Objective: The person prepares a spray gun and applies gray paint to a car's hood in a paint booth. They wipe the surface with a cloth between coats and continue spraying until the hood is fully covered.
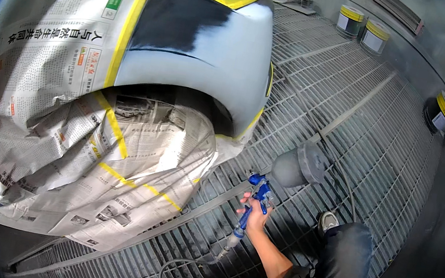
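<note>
My right hand (259, 213) is wrapped round the grip of a blue spray gun (261, 190), its nozzle end toward the car. A grey, rounded paint cup (299, 166) rises from the gun toward me, and a hose fitting (230, 244) hangs from the handle's lower end. To the left stands the car fender (204, 72), pale grey-white with a dark patch (177, 21) on its upper part. Newspaper sheets (40, 75) cover the panel beside it and the wheel, edged with yellow masking tape (130, 25). The gun is apart from the fender. My left hand is out of the picture.
An air hose (170, 264) curves from the gun over the slatted metal floor grating (324, 85), and another hose length (348, 188) lies near my shoe (328, 221). Several yellow-topped paint buckets (374, 38) stand along the far and right wall.
</note>
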A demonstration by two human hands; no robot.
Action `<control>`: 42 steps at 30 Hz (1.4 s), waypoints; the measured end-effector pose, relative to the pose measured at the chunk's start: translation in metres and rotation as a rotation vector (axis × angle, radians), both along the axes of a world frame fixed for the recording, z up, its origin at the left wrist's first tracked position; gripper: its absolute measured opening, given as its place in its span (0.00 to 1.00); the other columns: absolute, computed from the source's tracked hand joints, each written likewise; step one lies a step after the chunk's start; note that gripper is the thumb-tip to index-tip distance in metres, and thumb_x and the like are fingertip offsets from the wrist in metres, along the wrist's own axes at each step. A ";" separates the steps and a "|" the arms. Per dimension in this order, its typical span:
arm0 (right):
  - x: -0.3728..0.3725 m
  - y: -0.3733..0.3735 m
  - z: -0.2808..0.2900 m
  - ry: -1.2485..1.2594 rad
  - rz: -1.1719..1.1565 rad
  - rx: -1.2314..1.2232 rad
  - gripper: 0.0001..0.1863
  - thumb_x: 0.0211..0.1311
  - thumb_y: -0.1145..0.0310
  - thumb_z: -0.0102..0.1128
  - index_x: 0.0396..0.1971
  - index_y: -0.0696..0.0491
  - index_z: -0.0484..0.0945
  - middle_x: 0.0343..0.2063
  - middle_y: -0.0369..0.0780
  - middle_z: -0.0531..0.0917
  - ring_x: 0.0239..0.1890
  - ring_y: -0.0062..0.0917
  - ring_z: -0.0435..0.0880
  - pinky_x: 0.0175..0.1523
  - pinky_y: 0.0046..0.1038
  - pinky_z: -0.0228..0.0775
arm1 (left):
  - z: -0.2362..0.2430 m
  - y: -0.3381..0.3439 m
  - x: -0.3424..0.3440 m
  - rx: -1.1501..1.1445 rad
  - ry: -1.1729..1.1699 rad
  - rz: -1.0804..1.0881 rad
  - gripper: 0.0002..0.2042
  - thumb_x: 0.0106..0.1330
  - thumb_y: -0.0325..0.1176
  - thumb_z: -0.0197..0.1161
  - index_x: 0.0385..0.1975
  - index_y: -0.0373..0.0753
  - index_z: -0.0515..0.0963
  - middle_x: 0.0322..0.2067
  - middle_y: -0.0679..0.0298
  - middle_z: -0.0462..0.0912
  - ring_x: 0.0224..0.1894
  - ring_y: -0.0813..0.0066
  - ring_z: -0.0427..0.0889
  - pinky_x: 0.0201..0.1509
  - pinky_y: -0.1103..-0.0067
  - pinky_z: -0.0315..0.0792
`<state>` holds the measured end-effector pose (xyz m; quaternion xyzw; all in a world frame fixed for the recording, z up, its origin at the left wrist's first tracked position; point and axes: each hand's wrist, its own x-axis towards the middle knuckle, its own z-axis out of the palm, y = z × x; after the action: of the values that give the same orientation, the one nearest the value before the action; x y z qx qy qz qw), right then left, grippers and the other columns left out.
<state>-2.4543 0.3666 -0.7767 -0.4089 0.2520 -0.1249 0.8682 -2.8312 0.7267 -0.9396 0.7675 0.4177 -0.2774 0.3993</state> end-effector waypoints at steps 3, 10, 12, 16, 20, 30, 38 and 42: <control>0.013 -0.007 -0.025 0.080 -0.024 0.013 0.14 0.57 0.74 0.52 0.43 0.62 0.76 0.37 0.44 0.82 0.35 0.29 0.83 0.26 0.31 0.83 | 0.003 0.000 0.005 0.006 -0.020 -0.053 0.11 0.58 0.32 0.66 0.36 0.31 0.83 0.32 0.56 0.87 0.36 0.67 0.85 0.42 0.75 0.75; 0.099 -0.073 0.050 -0.137 -0.021 -0.017 0.15 0.58 0.70 0.55 0.42 0.62 0.79 0.35 0.43 0.84 0.35 0.30 0.85 0.27 0.32 0.82 | 0.030 -0.003 0.077 -0.046 -0.295 -0.348 0.12 0.58 0.34 0.67 0.35 0.31 0.83 0.31 0.56 0.87 0.36 0.68 0.85 0.42 0.75 0.75; 0.153 -0.123 0.094 -0.224 -0.087 -0.158 0.13 0.59 0.69 0.56 0.38 0.62 0.80 0.29 0.43 0.83 0.28 0.29 0.83 0.26 0.30 0.82 | 0.058 -0.040 0.150 -0.146 -0.402 -0.476 0.12 0.59 0.34 0.67 0.34 0.30 0.83 0.31 0.56 0.87 0.35 0.68 0.85 0.41 0.75 0.75; 0.230 -0.235 0.180 -0.297 -0.083 -0.431 0.14 0.57 0.71 0.54 0.38 0.66 0.78 0.32 0.46 0.83 0.32 0.29 0.85 0.27 0.30 0.84 | 0.122 -0.126 0.240 -0.294 -0.348 -0.599 0.12 0.59 0.31 0.67 0.39 0.31 0.81 0.32 0.56 0.87 0.37 0.69 0.85 0.39 0.74 0.75; 0.251 -0.303 0.167 -0.317 0.075 -0.437 0.15 0.57 0.73 0.52 0.41 0.69 0.76 0.39 0.48 0.84 0.36 0.31 0.86 0.27 0.30 0.85 | 0.107 -0.173 0.259 -0.526 -0.221 -0.597 0.13 0.59 0.34 0.68 0.41 0.35 0.81 0.32 0.59 0.85 0.37 0.74 0.83 0.42 0.76 0.74; 0.097 -0.248 -0.077 -0.165 0.786 0.042 0.14 0.59 0.77 0.53 0.45 0.59 0.79 0.40 0.44 0.85 0.42 0.28 0.86 0.32 0.28 0.82 | 0.131 -0.168 0.198 -0.161 -0.078 -0.039 0.07 0.61 0.24 0.66 0.38 0.32 0.83 0.29 0.64 0.84 0.32 0.81 0.78 0.38 0.79 0.74; 0.116 -0.247 -0.117 -0.297 0.873 0.095 0.09 0.61 0.73 0.58 0.39 0.58 0.81 0.33 0.40 0.85 0.33 0.21 0.85 0.27 0.22 0.78 | 0.156 -0.189 0.217 -0.044 0.110 -0.042 0.09 0.59 0.16 0.64 0.39 0.26 0.80 0.37 0.57 0.84 0.40 0.72 0.83 0.44 0.77 0.76; 0.170 -0.291 -0.114 -0.241 0.621 0.055 0.08 0.60 0.66 0.62 0.34 0.55 0.82 0.28 0.37 0.84 0.29 0.18 0.84 0.23 0.20 0.76 | 0.175 -0.214 0.257 -0.182 0.055 0.052 0.10 0.59 0.16 0.64 0.40 0.28 0.80 0.35 0.61 0.84 0.37 0.76 0.83 0.42 0.83 0.75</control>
<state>-2.2844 0.0751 -0.8905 -0.4247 0.0141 0.1048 0.8991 -2.5747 0.5129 -0.7642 0.7090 0.4216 -0.3247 0.4628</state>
